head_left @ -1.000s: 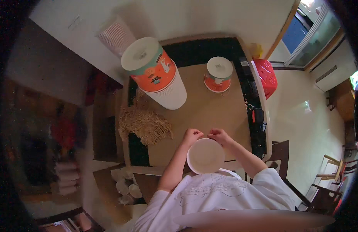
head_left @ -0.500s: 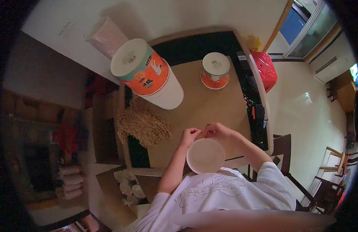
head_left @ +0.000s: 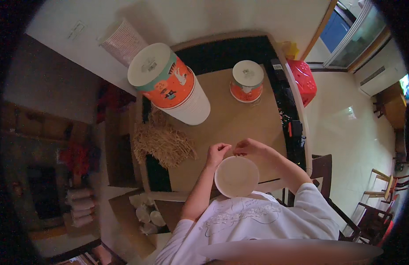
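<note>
White bucket: located at the near edge of the counter, between the forearms and close against the shirt. Its mouth faces upward toward the camera; the long axis runs down from it, seen nearly end-on. The pale inner wall and bottom are visible.

Left hand: just beyond the bucket's far rim, fingers narrow, thumb and forefinger brought together. Right hand: at the same rim, fingers bent downward and partly hidden; their opening cannot be told. Whether either hand grips something fine, or touches the rim, cannot be told.

Tall bucket stack: toward the far left corner, base up, an orange-and-teal bucket over nested white ones. Short bucket stack: toward the far right corner, also base up. Tan cord bundle: loose along the left edge.
</note>
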`<action>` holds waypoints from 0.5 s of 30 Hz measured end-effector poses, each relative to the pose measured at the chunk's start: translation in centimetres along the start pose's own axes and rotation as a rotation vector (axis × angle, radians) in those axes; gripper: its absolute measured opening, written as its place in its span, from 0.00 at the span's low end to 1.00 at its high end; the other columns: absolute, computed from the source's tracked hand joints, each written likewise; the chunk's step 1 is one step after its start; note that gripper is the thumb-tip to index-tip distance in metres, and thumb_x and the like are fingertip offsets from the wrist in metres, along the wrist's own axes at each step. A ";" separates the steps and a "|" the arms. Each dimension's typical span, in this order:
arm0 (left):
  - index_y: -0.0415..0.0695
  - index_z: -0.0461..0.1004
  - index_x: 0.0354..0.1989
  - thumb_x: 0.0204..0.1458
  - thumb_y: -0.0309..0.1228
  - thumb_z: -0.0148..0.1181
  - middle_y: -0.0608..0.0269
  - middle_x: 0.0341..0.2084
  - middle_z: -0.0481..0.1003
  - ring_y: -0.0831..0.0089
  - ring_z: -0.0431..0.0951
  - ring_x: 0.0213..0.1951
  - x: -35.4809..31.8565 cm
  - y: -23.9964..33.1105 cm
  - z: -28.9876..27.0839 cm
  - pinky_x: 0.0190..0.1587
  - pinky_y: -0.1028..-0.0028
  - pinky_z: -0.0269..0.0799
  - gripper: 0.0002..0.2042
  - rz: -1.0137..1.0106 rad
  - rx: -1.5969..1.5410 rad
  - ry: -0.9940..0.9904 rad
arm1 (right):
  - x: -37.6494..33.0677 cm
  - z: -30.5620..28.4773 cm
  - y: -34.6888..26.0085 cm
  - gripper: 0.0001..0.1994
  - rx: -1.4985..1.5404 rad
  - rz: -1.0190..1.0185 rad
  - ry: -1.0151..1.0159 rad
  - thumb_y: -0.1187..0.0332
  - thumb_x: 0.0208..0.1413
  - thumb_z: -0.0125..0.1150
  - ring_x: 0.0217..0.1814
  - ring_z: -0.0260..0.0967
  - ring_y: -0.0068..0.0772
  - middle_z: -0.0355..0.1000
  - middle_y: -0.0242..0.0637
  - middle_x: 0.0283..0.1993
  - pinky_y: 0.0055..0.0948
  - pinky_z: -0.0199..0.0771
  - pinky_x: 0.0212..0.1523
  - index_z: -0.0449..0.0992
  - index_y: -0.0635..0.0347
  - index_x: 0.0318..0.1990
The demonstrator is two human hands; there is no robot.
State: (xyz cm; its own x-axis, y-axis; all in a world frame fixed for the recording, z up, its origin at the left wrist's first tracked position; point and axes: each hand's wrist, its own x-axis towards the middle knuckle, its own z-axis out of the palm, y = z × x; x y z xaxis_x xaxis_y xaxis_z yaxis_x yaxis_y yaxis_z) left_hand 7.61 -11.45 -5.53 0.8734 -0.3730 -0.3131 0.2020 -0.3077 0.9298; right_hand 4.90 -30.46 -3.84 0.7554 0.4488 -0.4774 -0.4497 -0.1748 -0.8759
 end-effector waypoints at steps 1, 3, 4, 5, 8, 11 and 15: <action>0.40 0.75 0.30 0.44 0.27 0.58 0.67 0.25 0.75 0.82 0.71 0.28 0.0 0.2 0.0 0.33 0.80 0.66 0.05 0.000 -0.001 0.000 | 0.0 0.0 0.0 0.09 0.000 0.001 0.000 0.66 0.50 0.53 0.25 0.62 0.17 0.69 0.28 0.24 0.16 0.62 0.27 0.74 0.63 0.31; 0.38 0.75 0.27 0.44 0.27 0.57 0.64 0.21 0.75 0.81 0.70 0.24 -0.1 0.5 0.1 0.29 0.80 0.66 0.05 0.017 -0.001 0.024 | 0.1 0.0 0.0 0.09 0.005 0.064 -0.006 0.66 0.50 0.53 0.24 0.61 0.16 0.69 0.28 0.23 0.15 0.62 0.25 0.75 0.62 0.30; 0.38 0.75 0.27 0.44 0.27 0.57 0.64 0.21 0.75 0.81 0.70 0.24 -0.1 0.6 0.1 0.29 0.80 0.66 0.05 0.036 -0.007 0.025 | 0.1 0.0 0.0 0.09 0.017 0.090 -0.001 0.66 0.50 0.53 0.24 0.61 0.16 0.69 0.28 0.23 0.15 0.62 0.25 0.75 0.62 0.30; 0.38 0.75 0.27 0.44 0.27 0.58 0.64 0.21 0.75 0.81 0.70 0.24 -0.1 0.8 0.0 0.29 0.80 0.66 0.05 0.043 0.007 0.016 | 0.2 0.0 0.0 0.09 0.019 0.095 -0.014 0.66 0.50 0.53 0.23 0.61 0.16 0.68 0.27 0.23 0.16 0.61 0.25 0.75 0.62 0.30; 0.39 0.75 0.28 0.43 0.28 0.58 0.65 0.22 0.75 0.82 0.71 0.26 -0.1 1.0 -0.1 0.31 0.79 0.66 0.06 0.030 0.033 -0.004 | 0.5 0.1 0.0 0.09 0.019 0.116 -0.028 0.65 0.50 0.53 0.22 0.60 0.15 0.68 0.27 0.22 0.16 0.61 0.23 0.75 0.62 0.30; 0.39 0.75 0.28 0.43 0.28 0.59 0.64 0.22 0.75 0.82 0.71 0.26 -0.2 1.3 -0.1 0.31 0.79 0.66 0.06 0.035 0.045 0.001 | 0.8 0.1 0.2 0.09 -0.019 0.135 -0.029 0.65 0.50 0.54 0.21 0.59 0.15 0.68 0.26 0.22 0.16 0.60 0.22 0.75 0.61 0.30; 0.39 0.76 0.27 0.41 0.27 0.59 0.61 0.21 0.75 0.80 0.72 0.24 -0.3 1.3 -0.4 0.28 0.78 0.68 0.05 0.032 0.145 -0.071 | 1.2 -0.4 0.8 0.09 -0.095 0.143 -0.023 0.64 0.49 0.54 0.20 0.58 0.15 0.67 0.25 0.21 0.16 0.58 0.21 0.75 0.60 0.29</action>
State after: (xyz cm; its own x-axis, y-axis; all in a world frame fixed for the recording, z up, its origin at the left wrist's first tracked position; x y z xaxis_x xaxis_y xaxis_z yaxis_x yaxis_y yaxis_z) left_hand 7.76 -11.43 -4.12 0.8437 -0.4444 -0.3012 0.1034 -0.4160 0.9035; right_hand 5.62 -30.37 -5.14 0.6753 0.4327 -0.5973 -0.5043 -0.3199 -0.8020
